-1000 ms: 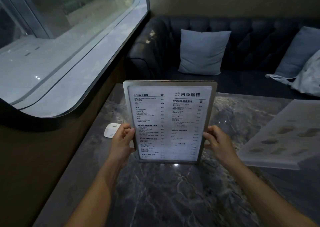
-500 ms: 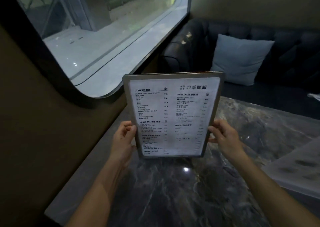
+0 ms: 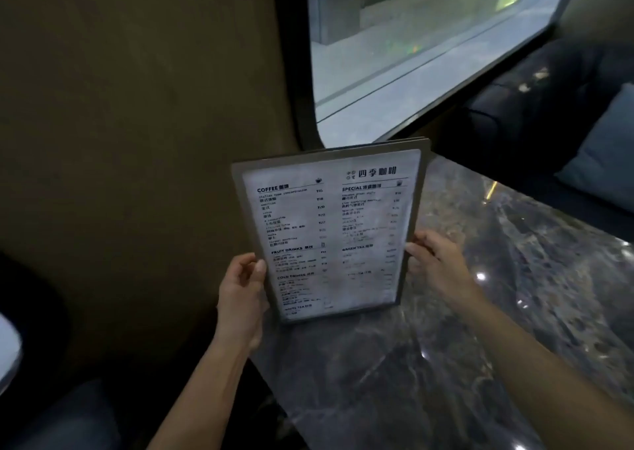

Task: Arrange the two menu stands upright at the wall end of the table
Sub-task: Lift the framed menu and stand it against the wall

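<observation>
A framed menu stand [image 3: 329,230] with a white drinks list faces me, held upright and slightly tilted above the wall-side edge of the dark marble table [image 3: 497,312]. My left hand [image 3: 242,298] grips its lower left edge. On the lower right edge sits my right hand [image 3: 437,264], fingers closed on the frame. The stand's bottom edge hangs close over the table; whether it touches cannot be told. The second menu stand is out of view.
A brown wall [image 3: 137,141] rises just left of the table. Above the far end is a large window [image 3: 429,38]. A dark sofa [image 3: 535,106] with a pale cushion [image 3: 607,154] lies beyond the table. A dark seat is at lower left.
My view has swung left toward the wall. The menu stand, still in both hands, has moved toward the wall side of the table. The other menu at the right has left the frame.
</observation>
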`<state>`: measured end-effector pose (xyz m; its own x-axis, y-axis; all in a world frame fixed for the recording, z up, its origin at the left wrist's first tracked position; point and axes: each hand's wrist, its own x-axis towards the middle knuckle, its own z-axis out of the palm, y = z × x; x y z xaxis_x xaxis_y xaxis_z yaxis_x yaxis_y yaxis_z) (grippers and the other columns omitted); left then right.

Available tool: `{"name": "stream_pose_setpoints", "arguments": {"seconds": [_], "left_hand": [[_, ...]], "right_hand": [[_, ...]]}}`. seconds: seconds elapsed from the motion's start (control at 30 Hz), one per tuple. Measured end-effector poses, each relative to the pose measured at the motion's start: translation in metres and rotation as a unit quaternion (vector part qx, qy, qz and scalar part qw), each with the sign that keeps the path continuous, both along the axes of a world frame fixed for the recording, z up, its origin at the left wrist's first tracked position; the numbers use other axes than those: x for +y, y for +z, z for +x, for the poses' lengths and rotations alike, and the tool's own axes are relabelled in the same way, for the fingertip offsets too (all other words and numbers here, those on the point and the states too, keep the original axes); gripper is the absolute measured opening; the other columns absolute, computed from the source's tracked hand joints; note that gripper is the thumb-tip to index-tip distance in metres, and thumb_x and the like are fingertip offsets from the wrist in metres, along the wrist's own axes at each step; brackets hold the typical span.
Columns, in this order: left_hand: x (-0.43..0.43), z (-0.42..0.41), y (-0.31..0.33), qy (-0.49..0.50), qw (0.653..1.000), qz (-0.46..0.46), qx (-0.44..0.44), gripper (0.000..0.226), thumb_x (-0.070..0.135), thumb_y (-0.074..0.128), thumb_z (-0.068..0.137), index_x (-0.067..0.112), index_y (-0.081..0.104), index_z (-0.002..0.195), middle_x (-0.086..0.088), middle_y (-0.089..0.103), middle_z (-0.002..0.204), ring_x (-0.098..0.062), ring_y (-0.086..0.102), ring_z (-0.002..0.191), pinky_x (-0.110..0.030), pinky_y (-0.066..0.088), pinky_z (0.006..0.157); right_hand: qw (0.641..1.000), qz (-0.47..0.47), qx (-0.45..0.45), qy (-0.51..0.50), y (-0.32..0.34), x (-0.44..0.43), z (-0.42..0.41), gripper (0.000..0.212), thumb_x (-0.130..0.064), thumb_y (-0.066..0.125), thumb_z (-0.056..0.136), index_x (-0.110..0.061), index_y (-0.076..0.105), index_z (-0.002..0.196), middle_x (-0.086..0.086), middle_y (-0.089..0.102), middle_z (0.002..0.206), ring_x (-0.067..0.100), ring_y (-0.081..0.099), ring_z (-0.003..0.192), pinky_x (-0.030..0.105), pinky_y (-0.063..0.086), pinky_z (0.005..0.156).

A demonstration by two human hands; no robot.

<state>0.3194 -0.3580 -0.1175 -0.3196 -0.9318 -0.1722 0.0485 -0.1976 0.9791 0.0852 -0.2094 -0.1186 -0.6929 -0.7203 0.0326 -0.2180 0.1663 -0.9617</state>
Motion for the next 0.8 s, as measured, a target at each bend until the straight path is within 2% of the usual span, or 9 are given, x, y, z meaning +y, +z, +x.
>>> {"name": "stream_pose_setpoints", "arguments": {"seconds": [0.03, 0.1, 0.13, 0.2, 0.33, 0.53, 0.8], "left_hand": [[-0.002, 0.009, -0.001, 0.013, 1.0, 0.012, -0.01, 0.013, 0.013, 0.047, 0.095, 0.02, 0.057, 0.092, -0.004, 0.056, 0.089, -0.012, 0.055, 0.077, -0.03, 0.042, 0.055], [-0.005, 0.026, -0.004, 0.037, 0.998, 0.038, -0.023, 0.011, 0.016, 0.047, 0.095, 0.021, 0.057, 0.094, -0.005, 0.058, 0.094, -0.021, 0.056, 0.085, -0.034, 0.039, 0.057], [-0.005, 0.033, -0.005, 0.049, 0.997, 0.048, -0.023, 0.011, 0.017, 0.048, 0.095, 0.021, 0.058, 0.093, -0.005, 0.058, 0.094, -0.023, 0.056, 0.087, -0.036, 0.038, 0.059], [-0.005, 0.045, -0.006, 0.07, 0.996, 0.058, -0.017, 0.018, 0.017, 0.048, 0.094, 0.025, 0.06, 0.085, -0.005, 0.06, 0.094, -0.022, 0.056, 0.084, -0.038, 0.037, 0.061], [-0.003, 0.056, -0.008, 0.109, 0.992, 0.064, -0.02, 0.03, 0.018, 0.048, 0.095, 0.032, 0.062, 0.073, -0.004, 0.06, 0.093, -0.023, 0.053, 0.084, -0.044, 0.033, 0.065], [-0.002, 0.062, -0.012, 0.132, 0.989, 0.073, 0.0, 0.026, 0.018, 0.048, 0.094, 0.028, 0.062, 0.076, -0.003, 0.06, 0.092, -0.022, 0.053, 0.088, -0.047, 0.037, 0.07], [-0.002, 0.061, -0.016, 0.159, 0.985, 0.073, 0.005, 0.026, 0.019, 0.048, 0.094, 0.031, 0.062, 0.076, 0.0, 0.06, 0.092, -0.018, 0.053, 0.088, -0.047, 0.038, 0.073]], "right_hand": [[1.0, 0.002, -0.001, 0.013, -0.001, -0.01, 0.005, 0.008, -0.006, 0.052, 0.088, -0.006, 0.06, 0.088, 0.006, 0.063, 0.09, 0.013, 0.062, 0.083, 0.02, 0.054, 0.067], [0.999, 0.001, -0.022, 0.043, -0.005, -0.027, 0.014, 0.011, -0.005, 0.05, 0.089, -0.011, 0.058, 0.083, -0.001, 0.062, 0.083, 0.0, 0.062, 0.074, 0.009, 0.048, 0.057], [0.997, 0.002, -0.043, 0.057, -0.007, -0.034, 0.018, 0.013, -0.006, 0.05, 0.09, -0.014, 0.057, 0.082, -0.002, 0.062, 0.083, -0.002, 0.061, 0.073, 0.009, 0.047, 0.054], [0.996, 0.015, -0.052, 0.074, -0.011, -0.048, 0.023, 0.012, -0.008, 0.05, 0.09, -0.015, 0.057, 0.085, 0.003, 0.064, 0.089, 0.007, 0.062, 0.08, 0.015, 0.05, 0.057], [0.994, 0.013, -0.069, 0.083, -0.017, -0.072, 0.028, 0.009, -0.006, 0.052, 0.088, -0.011, 0.058, 0.084, 0.013, 0.061, 0.09, 0.019, 0.06, 0.079, 0.022, 0.056, 0.057], [0.988, 0.032, -0.102, 0.111, -0.021, -0.098, 0.029, 0.021, -0.01, 0.053, 0.088, -0.025, 0.06, 0.075, 0.014, 0.06, 0.092, 0.029, 0.058, 0.086, 0.05, 0.051, 0.075], [0.986, 0.027, -0.096, 0.137, -0.021, -0.112, 0.026, 0.02, -0.01, 0.053, 0.088, -0.026, 0.062, 0.081, 0.008, 0.062, 0.09, 0.023, 0.06, 0.087, 0.049, 0.054, 0.076]]}}
